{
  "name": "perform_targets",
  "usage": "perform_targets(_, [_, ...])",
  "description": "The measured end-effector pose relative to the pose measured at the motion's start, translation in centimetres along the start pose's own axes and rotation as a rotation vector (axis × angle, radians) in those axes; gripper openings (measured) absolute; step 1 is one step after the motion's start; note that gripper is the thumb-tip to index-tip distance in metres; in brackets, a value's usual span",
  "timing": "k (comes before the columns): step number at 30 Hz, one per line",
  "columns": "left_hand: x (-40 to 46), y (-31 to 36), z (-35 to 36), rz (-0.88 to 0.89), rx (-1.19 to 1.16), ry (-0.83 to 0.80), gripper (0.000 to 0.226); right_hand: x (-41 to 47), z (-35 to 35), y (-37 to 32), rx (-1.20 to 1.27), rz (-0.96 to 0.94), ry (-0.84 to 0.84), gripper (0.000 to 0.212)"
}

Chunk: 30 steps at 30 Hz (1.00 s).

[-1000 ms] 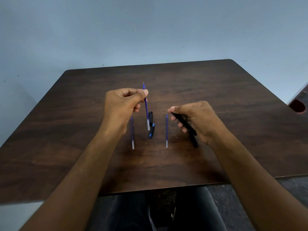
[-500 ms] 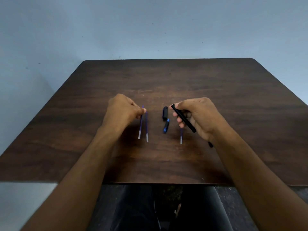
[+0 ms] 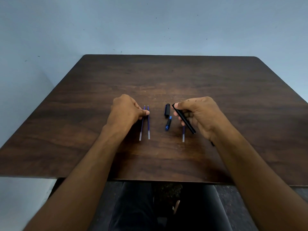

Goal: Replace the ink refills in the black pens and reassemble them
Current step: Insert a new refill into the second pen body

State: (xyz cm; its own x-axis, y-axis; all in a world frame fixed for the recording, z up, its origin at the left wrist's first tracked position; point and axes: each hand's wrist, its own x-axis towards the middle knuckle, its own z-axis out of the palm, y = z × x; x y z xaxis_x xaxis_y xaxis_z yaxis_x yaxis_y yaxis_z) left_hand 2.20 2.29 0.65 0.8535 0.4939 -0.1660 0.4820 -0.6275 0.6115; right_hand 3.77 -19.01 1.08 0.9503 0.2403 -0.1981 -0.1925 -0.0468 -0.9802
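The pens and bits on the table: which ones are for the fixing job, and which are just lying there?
For the job:
black pen tube, held by the right hand
two refills at the left hand
third refill
black cap
blue-tipped piece

Just there:
table
wall

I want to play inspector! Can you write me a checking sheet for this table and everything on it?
Surface: dark wooden table, scuffed near the middle.
Job's things: two blue refills side by side by the left hand; a third refill partly hidden under the right hand; black pen barrel held off the table; black cap; black-and-blue pen piece.
Clutter: nothing seen.
Hands: left hand touches the two refills; right hand grips the barrel.
Cables: nothing seen.
Surroundings: pale blue wall; the person's dark-clothed legs under the table.
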Motion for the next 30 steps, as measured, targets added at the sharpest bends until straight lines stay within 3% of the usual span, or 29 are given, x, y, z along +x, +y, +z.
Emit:
perform_targets(11, [-0.3,0.5,-0.6,0.026,0.029,-0.001,0.033,0.0,-0.3,-0.2,0.167,0.012,-0.024,0.013])
perform_targets(15, [-1.9,1.1,-0.2,0.214,-0.14,0.011,0.026,0.0,-0.4,-0.3,0.212,-0.001,-0.035,0.019])
perform_targets(17, [-3.0,1.6,0.4,0.308,-0.284,-0.074,0.023,-0.1,-0.4,-0.4,0.233,-0.015,-0.035,0.016])
perform_targets(22, [-4.5,3.0,1.8,0.342,-0.533,-0.259,0.024,-0.3,-0.4,-0.5,0.281,-0.043,0.062,0.011])
perform_targets(25, [-4.9,3.3,2.8,0.403,-0.485,-0.178,0.025,-0.4,-0.6,-0.4,0.315,-0.023,0.133,0.01])
perform_targets(30, [-5.4,3.6,3.7,0.487,-0.344,0.036,0.013,-0.6,-1.2,-0.2,0.11,-0.028,0.179,0.012])
